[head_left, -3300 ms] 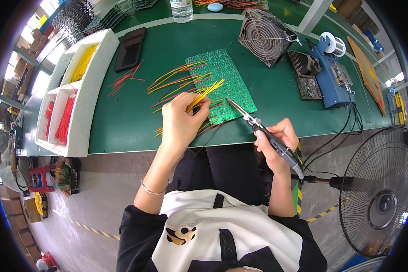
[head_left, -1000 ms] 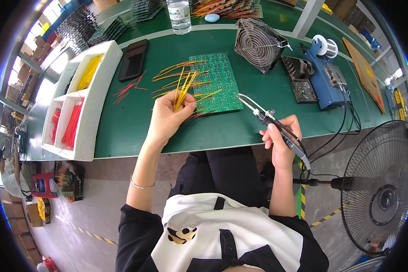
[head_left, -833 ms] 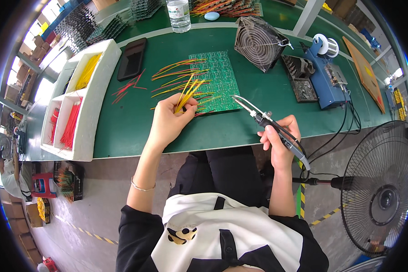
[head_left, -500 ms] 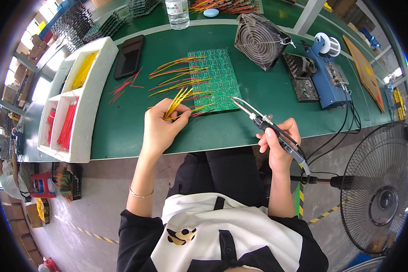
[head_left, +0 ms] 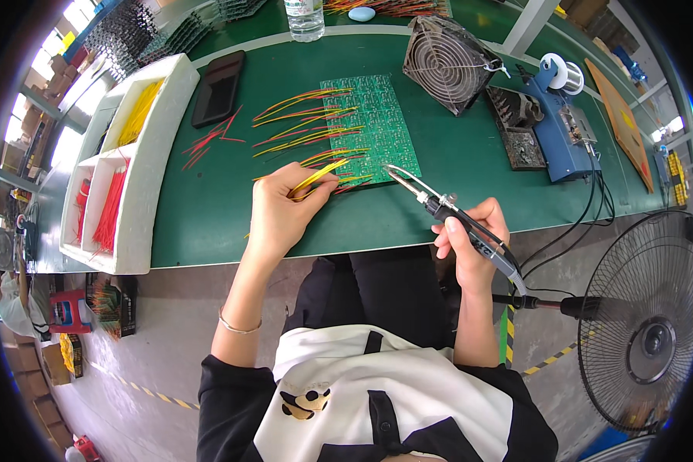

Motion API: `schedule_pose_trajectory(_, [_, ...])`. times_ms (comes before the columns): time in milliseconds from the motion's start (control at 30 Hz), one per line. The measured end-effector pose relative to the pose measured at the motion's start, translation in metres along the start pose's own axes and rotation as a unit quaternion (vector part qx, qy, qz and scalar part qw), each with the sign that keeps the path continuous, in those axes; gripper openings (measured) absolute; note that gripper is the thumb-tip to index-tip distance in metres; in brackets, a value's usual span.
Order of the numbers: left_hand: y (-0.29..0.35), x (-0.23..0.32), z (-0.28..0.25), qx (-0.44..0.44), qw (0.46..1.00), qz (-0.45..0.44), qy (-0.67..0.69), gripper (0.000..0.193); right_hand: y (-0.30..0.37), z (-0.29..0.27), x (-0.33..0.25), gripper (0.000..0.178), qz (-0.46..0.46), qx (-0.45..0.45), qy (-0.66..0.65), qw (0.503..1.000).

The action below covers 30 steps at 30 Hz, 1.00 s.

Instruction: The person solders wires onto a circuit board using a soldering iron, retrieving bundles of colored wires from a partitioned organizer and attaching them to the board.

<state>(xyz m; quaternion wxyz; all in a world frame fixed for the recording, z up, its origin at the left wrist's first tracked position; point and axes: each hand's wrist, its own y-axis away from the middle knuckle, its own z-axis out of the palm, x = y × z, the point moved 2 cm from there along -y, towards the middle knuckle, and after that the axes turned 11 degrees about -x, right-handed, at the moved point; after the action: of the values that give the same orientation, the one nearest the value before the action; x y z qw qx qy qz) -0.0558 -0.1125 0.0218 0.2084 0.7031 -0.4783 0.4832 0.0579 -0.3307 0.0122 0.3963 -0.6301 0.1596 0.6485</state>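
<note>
**Wires and iron over the green board**

While the white tray [head_left: 150, 165] is sitting at the far left of the green bench [head_left: 208, 215], holding yellow and red wire bundles in its compartments, a dark phone [head_left: 218, 87] is lying just beside it with a few loose red wires [head_left: 206, 140] nearby. Moving rightward, the left hand [head_left: 281, 208] is pinching a small bunch of yellow wires [head_left: 318, 175], thumb and fingertips closed tight on them, near the lower left edge of the circuit board [head_left: 369, 123]. More yellow and red wires are fanning out from that board's left side. These wires are looking light, thin and springy, so I judge they are best gripped close to the bare end, where they bend least. Further right, the right hand [head_left: 473, 239] is wrapping its fingers fully around the handle of a soldering iron [head_left: 439, 208], tip hovering near the board's lower right corner. Beyond it, a small fan [head_left: 446, 61] and a blue soldering station [head_left: 562, 131] are standing.
</note>
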Motion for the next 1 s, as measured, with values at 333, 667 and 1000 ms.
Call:
schedule_pose_trajectory(333, [0.000,0.009,0.000,0.030,0.996,0.064,-0.062,0.009,0.002,0.000,0.001,0.021,0.012,0.000,0.022,1.000])
schedule_pose_trajectory(667, [-0.001,0.009,0.005,0.011,0.989,0.091,-0.113,0.011,0.002,-0.001,0.000,0.022,0.010,-0.001,0.024,1.000])
schedule_pose_trajectory(1000, [0.000,0.008,0.004,0.033,0.994,0.075,-0.079,0.010,0.001,0.001,-0.001,0.023,0.019,-0.010,0.021,1.000])
